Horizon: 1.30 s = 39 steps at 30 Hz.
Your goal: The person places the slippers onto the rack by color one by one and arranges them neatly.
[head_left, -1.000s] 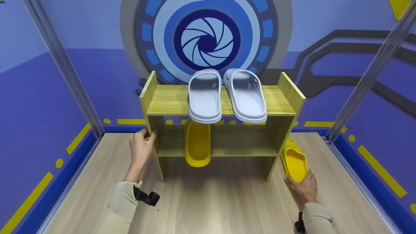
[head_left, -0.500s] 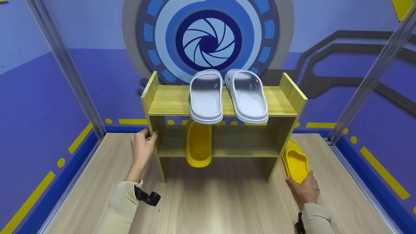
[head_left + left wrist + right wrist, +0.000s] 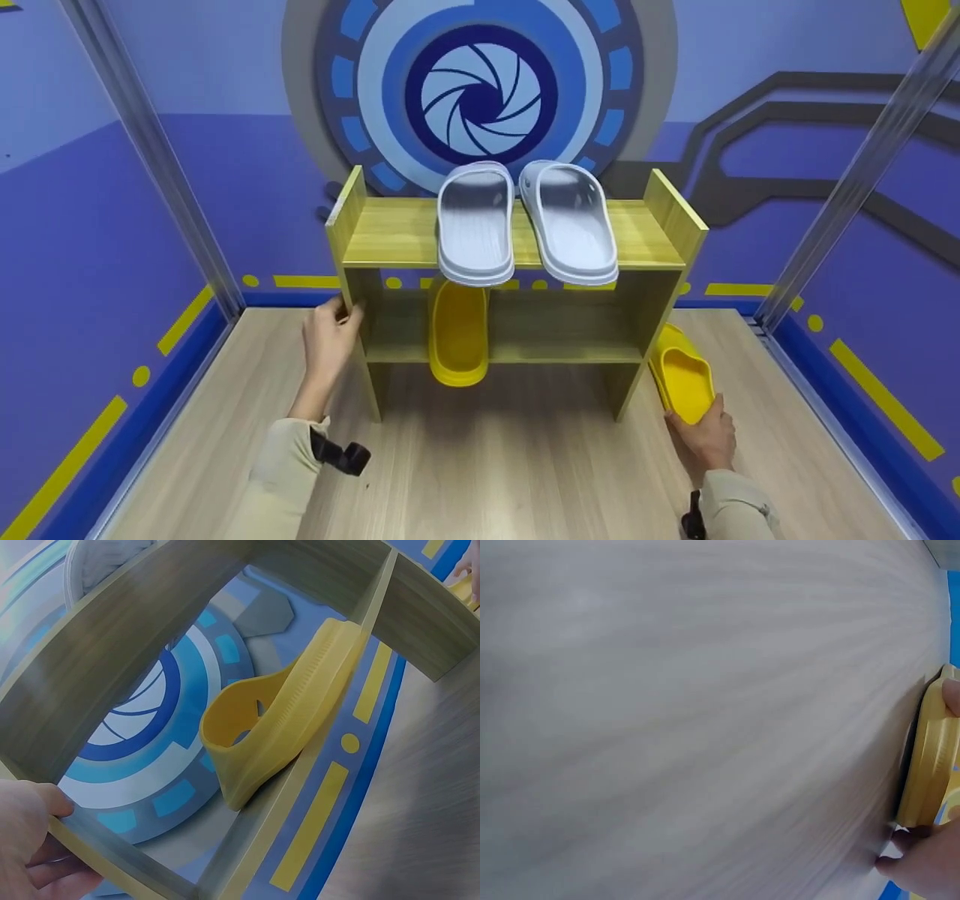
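A small wooden shoe rack (image 3: 397, 232) stands mid-table, and my left hand (image 3: 328, 341) grips the edge of its left side panel. In the left wrist view, the thumb (image 3: 56, 799) lies on the panel's inner side. On the rack's lower shelf a yellow clog (image 3: 459, 337) points toe inward, its heel overhanging the front. Beyond the rack's right side lies another yellow clog (image 3: 686, 379), low at the tabletop. My right hand (image 3: 706, 436) holds it by the heel, thumb on the left. Only part of that clog (image 3: 930, 750) shows in the right wrist view.
Two pale grey clogs, a left one (image 3: 476, 232) and a right one (image 3: 574, 232), sit side by side on the top shelf with heels overhanging. Blue printed walls and metal posts (image 3: 847, 180) enclose the wooden tabletop (image 3: 495, 465).
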Tool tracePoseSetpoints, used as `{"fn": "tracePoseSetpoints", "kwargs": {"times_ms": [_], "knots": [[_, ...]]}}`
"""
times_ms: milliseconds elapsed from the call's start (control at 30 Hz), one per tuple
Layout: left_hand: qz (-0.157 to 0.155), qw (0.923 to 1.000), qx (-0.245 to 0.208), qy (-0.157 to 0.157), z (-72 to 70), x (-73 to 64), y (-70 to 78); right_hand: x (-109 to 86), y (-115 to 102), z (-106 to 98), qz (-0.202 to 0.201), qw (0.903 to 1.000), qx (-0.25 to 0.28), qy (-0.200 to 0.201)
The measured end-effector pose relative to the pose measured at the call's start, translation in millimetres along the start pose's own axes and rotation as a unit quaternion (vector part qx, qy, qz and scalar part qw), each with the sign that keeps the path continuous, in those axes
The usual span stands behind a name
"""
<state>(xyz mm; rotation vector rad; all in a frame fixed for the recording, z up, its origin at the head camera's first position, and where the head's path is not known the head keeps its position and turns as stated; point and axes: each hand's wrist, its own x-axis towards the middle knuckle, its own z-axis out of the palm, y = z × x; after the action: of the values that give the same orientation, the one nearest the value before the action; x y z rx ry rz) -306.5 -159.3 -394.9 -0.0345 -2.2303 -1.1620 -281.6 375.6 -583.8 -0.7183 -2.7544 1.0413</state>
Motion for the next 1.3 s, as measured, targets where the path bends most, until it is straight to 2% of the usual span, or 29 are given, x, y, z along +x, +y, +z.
{"fn": "tracePoseSetpoints", "kwargs": {"times_ms": [167, 400, 500, 800, 1000, 1300], "knots": [[0.006, 0.9999, 0.007, 0.007, 0.3, 0.0, 0.2, -0.2, -5, -3, 0.007, 0.9998, 0.019, -0.001], [0.017, 0.9997, 0.014, 0.014, 1.7, -1.1, -0.8, 1.4, -8, -2, 0.062, 0.9978, 0.021, 0.005], [0.016, 0.9997, 0.011, 0.012, 2.1, -1.4, -1.1, 0.2, -9, 0, 0.070, 0.9968, 0.031, 0.024], [0.010, 0.9999, 0.007, 0.010, 1.0, -0.2, -0.6, -5.0, -12, 7, 0.056, 0.9893, 0.087, 0.103], [0.010, 0.9999, 0.003, 0.009, 1.2, 0.5, -0.3, -6.9, -11, 6, 0.057, 0.9861, 0.107, 0.114], [0.009, 0.9999, 0.010, 0.006, 0.8, 0.0, -1.0, -13.7, -9, 6, 0.015, 0.9858, 0.093, 0.139]]}}
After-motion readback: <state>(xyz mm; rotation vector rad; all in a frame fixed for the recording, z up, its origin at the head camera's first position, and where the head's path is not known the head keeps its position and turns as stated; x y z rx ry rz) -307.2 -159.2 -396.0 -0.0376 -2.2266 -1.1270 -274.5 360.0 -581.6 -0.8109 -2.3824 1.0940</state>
